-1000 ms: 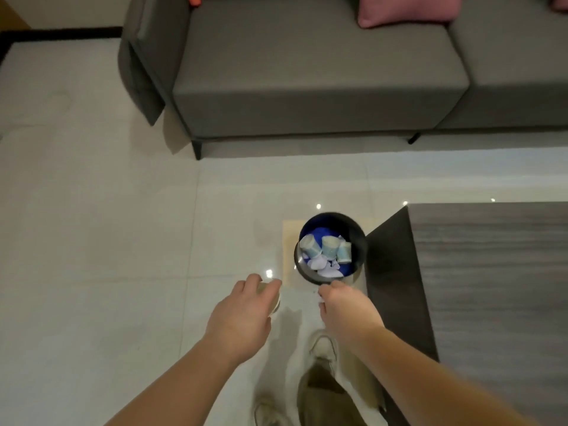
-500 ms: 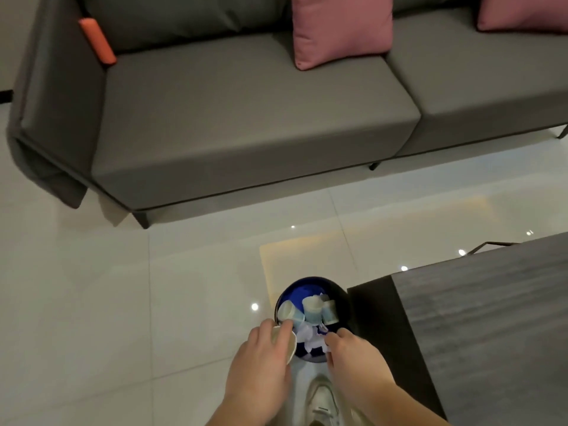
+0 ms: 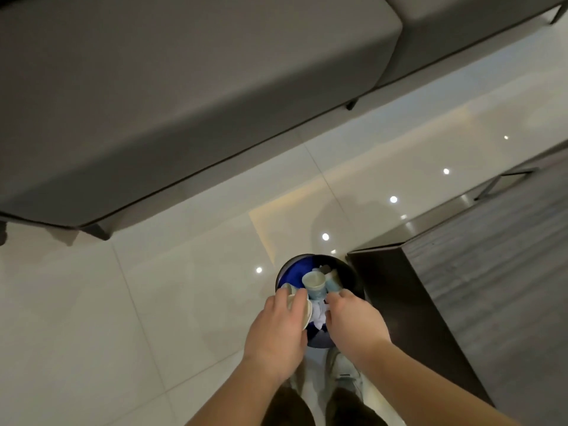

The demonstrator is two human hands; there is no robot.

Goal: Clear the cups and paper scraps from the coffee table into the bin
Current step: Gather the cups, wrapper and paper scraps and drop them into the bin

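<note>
A pale cup (image 3: pixel 302 309) is gripped by the left hand (image 3: pixel 278 330) over the bin (image 3: pixel 287 272). The right hand (image 3: pixel 356 321) is curled; its contents are hidden. The bin's near rim is covered by both hands.

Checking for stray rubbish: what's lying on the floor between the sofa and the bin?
Nothing: the head view shows bare shiny tiles between sofa and bin.

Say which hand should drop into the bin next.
Left. The left hand grips a paper cup over the bin. The right hand shows nothing clearly held.
</note>
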